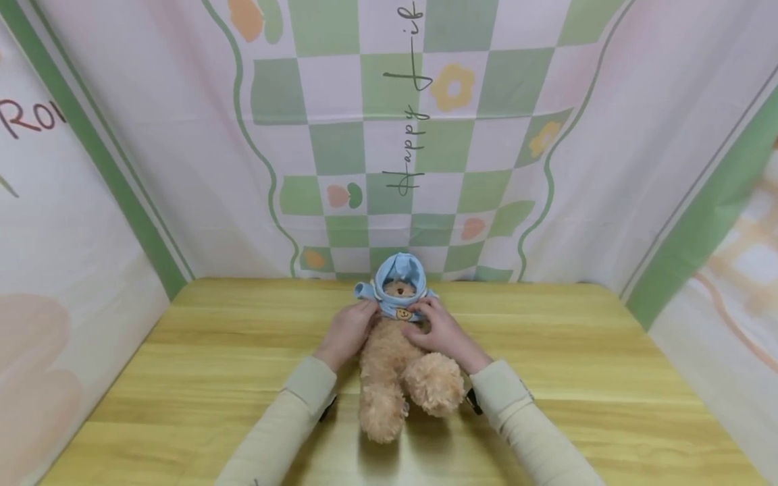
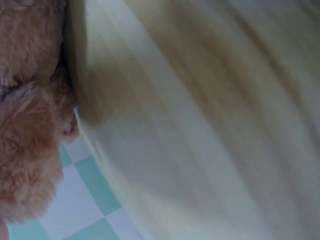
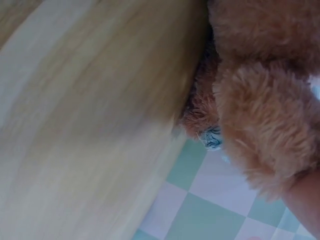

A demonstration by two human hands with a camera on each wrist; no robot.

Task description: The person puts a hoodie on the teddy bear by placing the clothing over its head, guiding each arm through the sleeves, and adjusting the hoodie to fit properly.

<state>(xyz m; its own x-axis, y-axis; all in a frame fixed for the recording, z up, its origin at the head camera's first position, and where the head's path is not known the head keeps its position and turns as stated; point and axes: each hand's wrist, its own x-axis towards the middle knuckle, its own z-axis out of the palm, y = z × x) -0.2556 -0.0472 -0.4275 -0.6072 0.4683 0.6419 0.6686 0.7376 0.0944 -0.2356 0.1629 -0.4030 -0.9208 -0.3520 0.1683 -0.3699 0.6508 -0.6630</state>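
Note:
A light brown plush teddy bear (image 1: 381, 354) lies on its back on the wooden table, feet toward me. A small light blue hoodie (image 1: 389, 305) is around its head and upper body, with the nose showing through the neck opening. My left hand (image 1: 349, 331) grips the hoodie's lower edge at the bear's left side in the view; its fingertips are partly hidden. My right hand (image 1: 442, 332) pinches the hem on the other side, near a yellow bear-face patch (image 1: 404, 314). In the wrist views, brown fur (image 2: 25, 145) and a leg (image 3: 265, 125) fill one side.
The wooden table (image 1: 243, 337) extends to both sides of the bear. Behind it hangs a green and white checkered cloth (image 1: 389, 145). Printed curtains (image 1: 79, 223) with green bands stand at left and right.

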